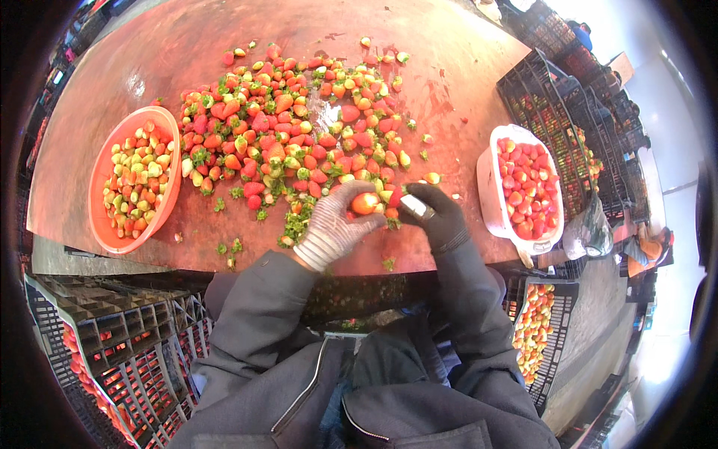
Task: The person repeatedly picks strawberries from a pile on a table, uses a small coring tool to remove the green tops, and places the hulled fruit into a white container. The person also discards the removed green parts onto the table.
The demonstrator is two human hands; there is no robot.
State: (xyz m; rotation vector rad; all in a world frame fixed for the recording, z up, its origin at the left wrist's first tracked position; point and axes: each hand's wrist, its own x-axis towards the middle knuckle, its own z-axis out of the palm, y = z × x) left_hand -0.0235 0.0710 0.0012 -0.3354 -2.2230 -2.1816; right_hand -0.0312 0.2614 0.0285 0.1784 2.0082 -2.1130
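My left hand (pixel 339 221), in a pale striped knit glove, holds a red-orange strawberry (pixel 366 203) between thumb and fingers. Close on the right, my right hand (pixel 440 216) wears a dark glove and grips a small tool (pixel 416 206) with a bright, flat face; glare hides whether that is a blade. A deep red strawberry (pixel 396 196) shows at the right fingertips. Beyond both hands spreads a loose heap of strawberries (pixel 261 134), many with green caps. Cut leafy caps (pixel 297 224) lie just left of my left wrist.
An orange plastic basin (pixel 96 196) of pale, capless strawberries stands at the table's left. On the right is a white tub (pixel 487 193) of red ones. Black crates (pixel 538 84) stack beyond the reddish table (pixel 460 67); more crates (pixel 134 331) flank me below its edge.
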